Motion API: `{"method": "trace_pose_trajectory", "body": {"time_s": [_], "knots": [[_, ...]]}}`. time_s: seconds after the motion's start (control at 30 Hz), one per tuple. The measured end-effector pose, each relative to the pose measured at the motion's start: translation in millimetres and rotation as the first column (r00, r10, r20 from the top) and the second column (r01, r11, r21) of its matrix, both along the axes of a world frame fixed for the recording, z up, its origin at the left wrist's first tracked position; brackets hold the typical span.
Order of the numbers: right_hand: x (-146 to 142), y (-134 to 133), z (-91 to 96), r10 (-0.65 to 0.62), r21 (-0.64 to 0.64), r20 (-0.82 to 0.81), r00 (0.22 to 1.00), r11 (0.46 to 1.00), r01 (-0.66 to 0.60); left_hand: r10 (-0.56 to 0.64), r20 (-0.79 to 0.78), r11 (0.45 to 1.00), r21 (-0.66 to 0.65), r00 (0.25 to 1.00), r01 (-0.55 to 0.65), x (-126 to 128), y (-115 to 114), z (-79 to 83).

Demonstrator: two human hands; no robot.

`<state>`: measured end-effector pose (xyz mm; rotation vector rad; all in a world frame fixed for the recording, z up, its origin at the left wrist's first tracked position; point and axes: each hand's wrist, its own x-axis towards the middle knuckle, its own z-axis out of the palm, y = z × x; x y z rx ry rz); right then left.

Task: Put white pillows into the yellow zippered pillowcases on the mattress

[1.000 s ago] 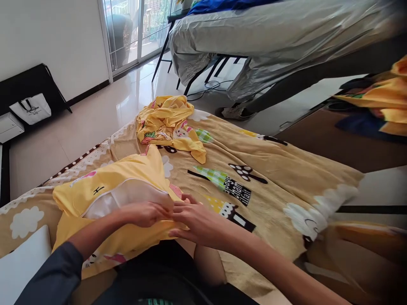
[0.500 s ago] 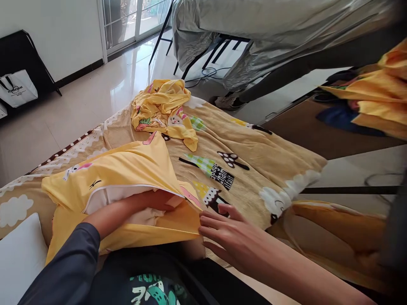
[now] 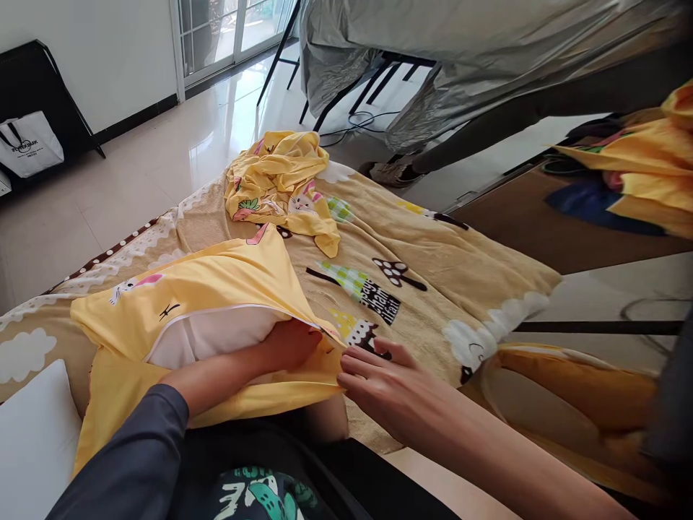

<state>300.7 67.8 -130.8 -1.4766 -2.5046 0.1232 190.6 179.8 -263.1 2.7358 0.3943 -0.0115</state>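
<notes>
**Pillow in a yellow pillowcase on a floor blanket**

A tan printed blanket covers the glossy tiled floor, which lies bare beyond its far edge. The pillowcase sits near-left with its mouth open. The left hand is tucked inside against the pillow, its grip hidden. The right hand, fingers flat and open, touches the case's corner.

We have pushed a hand into the case

A second ago our two hands met at the open edge of the yellow pillowcase. Now our left hand sits inside the opening, pressed toward its right corner, and the white pillow fills the mouth more than half a second ago. Our right hand has slid out to that corner, fingers spread flat, tips touching the hem.
</notes>
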Motion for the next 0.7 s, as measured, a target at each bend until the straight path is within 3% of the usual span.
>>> {"method": "trace_pose_trajectory", "body": {"time_s": [0.23,0.37,0.53,0.7], "knots": [[5.7,-2.9,0.9,-0.003,-0.018,-0.003,1.0,1.0,0.002,0.04,0.264,0.968,-0.249,0.964,0.028,-56.0,13.6,1.6],[5.1,-1.5,0.0,-0.007,-0.001,-0.049,0.999,1.0,0.007,0.074,0.399,0.932,-0.354,0.914,0.079,-69.5,13.6,2.9],[1.1,-3.7,7.3,-0.004,-0.018,-0.068,0.998,1.0,0.003,0.033,0.406,0.95,-0.297,0.913,0.098,-67.7,9.8,4.3],[0.6,-5.3,10.8,-0.012,-0.075,-0.057,0.998,0.997,0.007,-0.271,0.29,0.951,-0.067,0.918,0.302,-72.2,6.3,9.3]]}}
